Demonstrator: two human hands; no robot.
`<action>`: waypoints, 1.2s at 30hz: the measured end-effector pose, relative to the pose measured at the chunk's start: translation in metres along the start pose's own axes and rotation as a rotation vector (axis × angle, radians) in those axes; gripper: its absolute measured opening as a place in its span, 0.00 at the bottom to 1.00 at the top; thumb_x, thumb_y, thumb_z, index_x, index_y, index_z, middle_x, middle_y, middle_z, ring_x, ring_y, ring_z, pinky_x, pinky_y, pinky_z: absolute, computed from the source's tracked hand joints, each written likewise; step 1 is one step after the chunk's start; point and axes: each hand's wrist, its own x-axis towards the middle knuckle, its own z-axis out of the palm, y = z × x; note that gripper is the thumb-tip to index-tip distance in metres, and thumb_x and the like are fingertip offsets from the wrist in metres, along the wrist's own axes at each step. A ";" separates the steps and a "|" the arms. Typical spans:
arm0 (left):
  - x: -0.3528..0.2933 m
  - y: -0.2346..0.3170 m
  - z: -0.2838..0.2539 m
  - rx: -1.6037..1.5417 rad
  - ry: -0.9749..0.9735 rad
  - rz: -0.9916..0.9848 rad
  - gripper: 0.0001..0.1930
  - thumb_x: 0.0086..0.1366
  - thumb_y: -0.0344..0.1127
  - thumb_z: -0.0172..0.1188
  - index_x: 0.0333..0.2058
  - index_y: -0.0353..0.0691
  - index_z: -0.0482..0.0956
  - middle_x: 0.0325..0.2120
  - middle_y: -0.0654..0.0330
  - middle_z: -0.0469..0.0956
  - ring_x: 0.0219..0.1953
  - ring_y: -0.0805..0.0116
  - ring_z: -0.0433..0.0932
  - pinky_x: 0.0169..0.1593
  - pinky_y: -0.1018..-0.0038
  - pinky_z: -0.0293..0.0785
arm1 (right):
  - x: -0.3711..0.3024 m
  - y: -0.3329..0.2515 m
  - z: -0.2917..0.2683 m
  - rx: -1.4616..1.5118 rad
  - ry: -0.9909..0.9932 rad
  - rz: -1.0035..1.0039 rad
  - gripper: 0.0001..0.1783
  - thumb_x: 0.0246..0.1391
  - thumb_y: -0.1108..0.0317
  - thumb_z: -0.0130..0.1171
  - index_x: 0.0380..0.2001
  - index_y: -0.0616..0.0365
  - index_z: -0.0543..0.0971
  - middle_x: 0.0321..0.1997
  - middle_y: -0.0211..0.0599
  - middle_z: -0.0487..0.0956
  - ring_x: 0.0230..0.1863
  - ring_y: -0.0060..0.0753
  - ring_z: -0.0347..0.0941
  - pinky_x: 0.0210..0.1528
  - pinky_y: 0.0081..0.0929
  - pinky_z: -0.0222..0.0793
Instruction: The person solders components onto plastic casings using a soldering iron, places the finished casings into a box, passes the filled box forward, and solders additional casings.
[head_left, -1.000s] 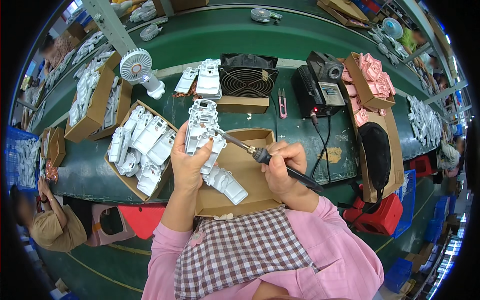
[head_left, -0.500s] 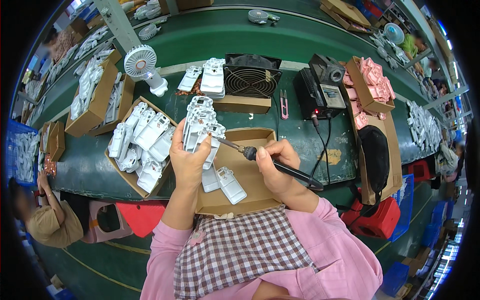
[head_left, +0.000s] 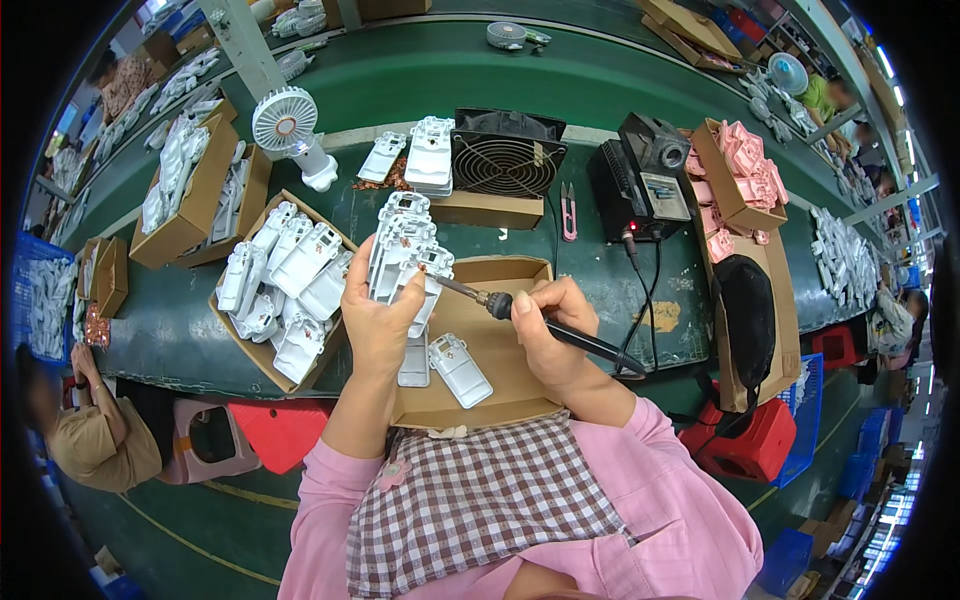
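Several white plastic housings [head_left: 398, 245] are held in a fanned stack by my left hand [head_left: 383, 325], its thumb and fingers closed round their edges. My right hand [head_left: 555, 335] grips the black handle of a soldering iron [head_left: 590, 345]. Its metal tip reaches left and meets, or nearly meets, a small copper-coloured part on the nearest housing, by my left thumb. Below my hands lies an open cardboard box [head_left: 520, 370] with a loose white housing [head_left: 461, 371] in it and another partly behind my left wrist. Left of it, a second box [head_left: 272, 358] is heaped with white housings.
A soldering station [head_left: 640, 185] with a cable stands at the back right, beside pink-handled snips [head_left: 568, 212]. A black fan [head_left: 503, 160] and a white handheld fan [head_left: 287, 125] stand at the back. Pink housings [head_left: 745, 165] fill a box at the right. A person [head_left: 95, 440] sits far left.
The iron and stack hold nearly the same place. One loose housing in the box now lies straighter, nearer my left wrist. The whole view has shifted very slightly.
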 end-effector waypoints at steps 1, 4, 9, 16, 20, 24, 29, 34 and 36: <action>0.000 0.000 0.000 0.002 0.004 -0.004 0.28 0.53 0.23 0.60 0.53 0.32 0.64 0.36 0.59 0.77 0.30 0.78 0.76 0.26 0.81 0.77 | 0.000 0.000 0.000 -0.002 -0.003 0.015 0.09 0.52 0.72 0.59 0.24 0.60 0.69 0.19 0.30 0.74 0.19 0.14 0.65 0.21 0.16 0.60; 0.000 0.000 0.000 0.002 -0.003 -0.013 0.27 0.52 0.23 0.61 0.53 0.32 0.65 0.36 0.59 0.76 0.31 0.78 0.76 0.26 0.81 0.77 | 0.001 -0.001 0.001 0.012 0.004 -0.013 0.09 0.52 0.73 0.59 0.25 0.60 0.68 0.20 0.30 0.74 0.20 0.13 0.65 0.21 0.16 0.60; 0.001 -0.003 -0.002 0.022 -0.015 0.011 0.27 0.52 0.23 0.61 0.52 0.32 0.66 0.37 0.59 0.76 0.33 0.77 0.76 0.30 0.81 0.76 | 0.001 0.000 0.001 0.153 0.052 0.054 0.08 0.54 0.74 0.57 0.25 0.60 0.68 0.20 0.29 0.72 0.21 0.12 0.64 0.22 0.15 0.60; 0.002 -0.009 -0.004 0.096 -0.004 0.033 0.27 0.51 0.22 0.61 0.52 0.31 0.66 0.40 0.59 0.76 0.39 0.76 0.75 0.43 0.80 0.71 | 0.004 0.002 0.005 0.143 0.047 0.012 0.07 0.55 0.76 0.52 0.25 0.59 0.66 0.18 0.30 0.69 0.15 0.12 0.60 0.18 0.12 0.56; 0.001 -0.007 -0.003 0.076 -0.016 0.022 0.27 0.50 0.22 0.61 0.52 0.31 0.66 0.40 0.59 0.76 0.40 0.76 0.75 0.46 0.80 0.70 | 0.004 0.002 0.004 0.128 0.048 0.033 0.07 0.55 0.76 0.53 0.25 0.59 0.66 0.19 0.30 0.69 0.15 0.12 0.61 0.18 0.12 0.56; 0.000 -0.003 -0.001 0.089 -0.018 0.013 0.28 0.50 0.22 0.60 0.52 0.30 0.66 0.40 0.59 0.76 0.39 0.77 0.75 0.44 0.81 0.71 | 0.003 0.007 0.002 0.098 0.032 0.033 0.08 0.55 0.76 0.53 0.24 0.59 0.66 0.19 0.30 0.70 0.15 0.11 0.61 0.18 0.11 0.56; -0.001 -0.002 -0.001 0.097 -0.018 0.017 0.27 0.50 0.22 0.60 0.52 0.30 0.66 0.39 0.59 0.76 0.39 0.77 0.75 0.43 0.81 0.71 | 0.004 0.006 0.003 0.119 0.031 0.042 0.07 0.55 0.76 0.52 0.24 0.59 0.66 0.19 0.30 0.70 0.15 0.11 0.61 0.18 0.11 0.56; 0.000 -0.004 -0.002 0.051 -0.026 -0.009 0.27 0.51 0.23 0.61 0.52 0.29 0.65 0.39 0.58 0.76 0.38 0.76 0.75 0.43 0.80 0.72 | 0.002 0.006 0.003 0.167 0.066 0.051 0.08 0.55 0.75 0.51 0.25 0.58 0.64 0.19 0.30 0.68 0.15 0.13 0.58 0.17 0.13 0.56; 0.000 -0.003 -0.002 -0.034 -0.036 -0.053 0.27 0.51 0.22 0.61 0.52 0.30 0.64 0.39 0.58 0.76 0.39 0.75 0.75 0.44 0.79 0.72 | 0.000 0.008 0.001 0.297 0.108 0.040 0.08 0.54 0.75 0.53 0.25 0.58 0.65 0.20 0.29 0.68 0.17 0.12 0.58 0.20 0.13 0.56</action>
